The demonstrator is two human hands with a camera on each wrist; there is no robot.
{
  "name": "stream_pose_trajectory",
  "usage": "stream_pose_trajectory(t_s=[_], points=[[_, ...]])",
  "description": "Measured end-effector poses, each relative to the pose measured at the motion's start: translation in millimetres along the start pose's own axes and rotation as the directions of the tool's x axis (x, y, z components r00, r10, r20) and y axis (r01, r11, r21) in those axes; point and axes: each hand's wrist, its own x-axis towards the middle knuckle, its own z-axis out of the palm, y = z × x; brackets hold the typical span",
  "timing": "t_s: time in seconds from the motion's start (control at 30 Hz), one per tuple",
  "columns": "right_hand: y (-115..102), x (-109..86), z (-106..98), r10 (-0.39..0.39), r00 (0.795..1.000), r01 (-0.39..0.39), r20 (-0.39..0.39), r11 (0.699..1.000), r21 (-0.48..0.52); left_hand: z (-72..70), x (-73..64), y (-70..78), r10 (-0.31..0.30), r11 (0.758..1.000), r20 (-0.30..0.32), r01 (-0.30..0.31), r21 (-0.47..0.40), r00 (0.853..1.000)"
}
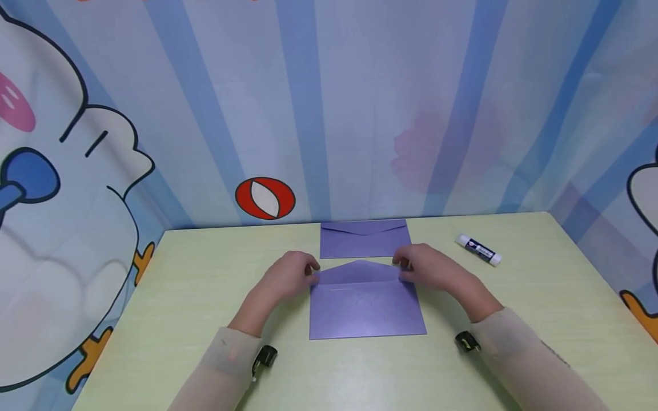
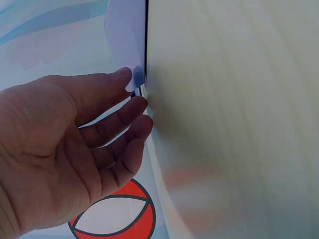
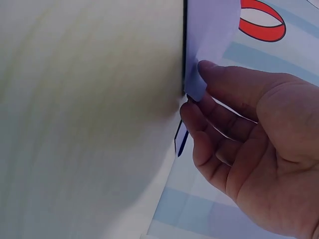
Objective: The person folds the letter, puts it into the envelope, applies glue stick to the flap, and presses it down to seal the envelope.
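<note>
A purple envelope (image 1: 366, 311) lies on the table with its pointed flap (image 1: 361, 272) unfolded toward the far side. My left hand (image 1: 295, 274) pinches its left edge by the flap; in the left wrist view the thumb lies against the flap's corner (image 2: 135, 74) and the curled fingers are at the edge. At the opposite edge my right hand (image 1: 424, 266) pinches the other corner, its thumb on the flap (image 3: 198, 82) and fingers curled beneath. Just beyond lies a second purple envelope (image 1: 360, 245), flap folded down, partly overlapped by the right fingers.
A glue stick (image 1: 478, 249) with a white cap lies on the pale table (image 1: 540, 274), right of the envelopes. Behind the table hangs a blue striped backdrop (image 1: 354, 114) with cartoon figures and a red-and-white ball print. Each wrist carries a small black camera (image 1: 265, 356).
</note>
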Motion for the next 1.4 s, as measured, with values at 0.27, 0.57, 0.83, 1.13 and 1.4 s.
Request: stream_pose_trajectory(t_s=[0.27,0.57,0.83,1.13,1.4], points=[[1.3,2.0,2.7,-0.002,1.000,0.002,-0.016,0.999,-0.041,0.0,1.4,0.4,0.033,0.999,-0.004,-0.033,0.017,0.999],[1.3,0.5,3.1,-0.057,0.993,0.052,-0.104,0.997,-0.055,1.6,3.9,0.5,0.035,0.999,-0.063,-0.034,0.025,0.997],[1.8,-2.6,2.1,-0.101,0.983,0.089,-0.154,0.992,-0.086,2.1,3.6,-1.1,0.090,0.993,-0.111,-0.081,0.080,0.990],[2.6,-7.0,2.5,-0.145,0.975,0.129,-0.165,0.986,-0.109,2.1,0.2,-0.2,0.139,0.983,-0.100,-0.125,0.134,0.985],[-0.5,-14.4,3.9,-0.140,0.986,0.130,-0.090,0.985,-0.110,3.4,-5.8,-0.4,0.152,0.983,-0.038,-0.147,0.111,0.988]])
